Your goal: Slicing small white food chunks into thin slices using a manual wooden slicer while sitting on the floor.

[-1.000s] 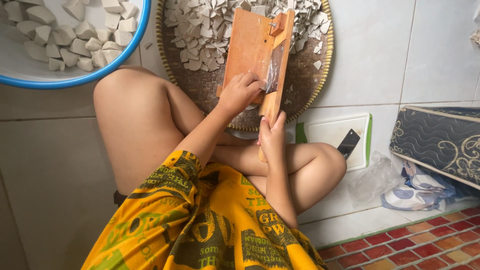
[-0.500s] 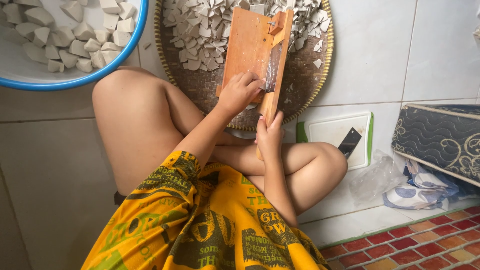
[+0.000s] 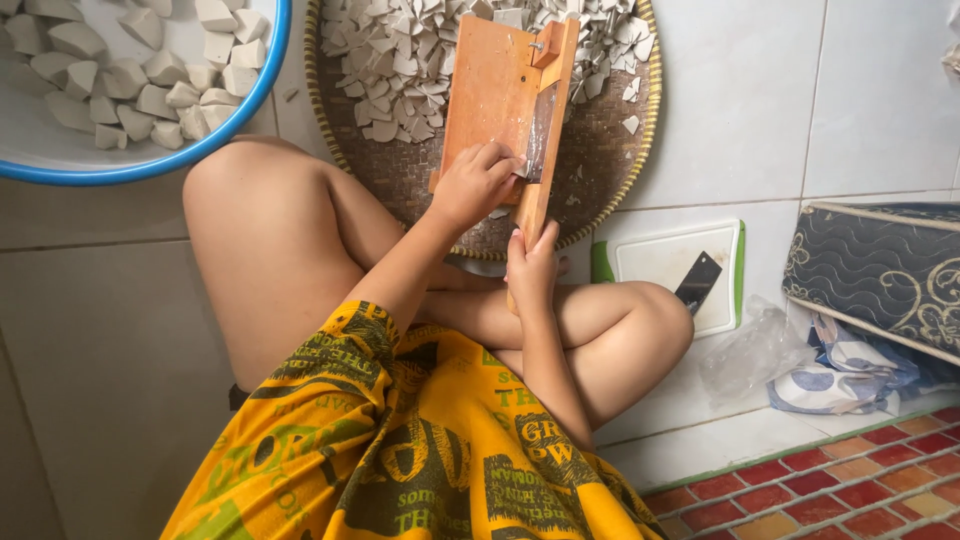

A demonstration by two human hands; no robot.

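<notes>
A wooden slicer board (image 3: 490,95) with a metal blade leans over a round woven tray (image 3: 600,180) that holds several thin white slices (image 3: 400,60). My left hand (image 3: 478,187) presses a small white piece against the board next to the blade. My right hand (image 3: 532,268) grips the lower end of the board's side rail, just above my crossed legs.
A blue-rimmed white basin (image 3: 150,165) of white chunks (image 3: 130,70) sits at the top left. To the right of my knee lies a white cutting board (image 3: 660,265) with a dark cleaver (image 3: 698,283) on it, then a crumpled plastic bag (image 3: 750,355), a cloth and a patterned cushion (image 3: 880,260).
</notes>
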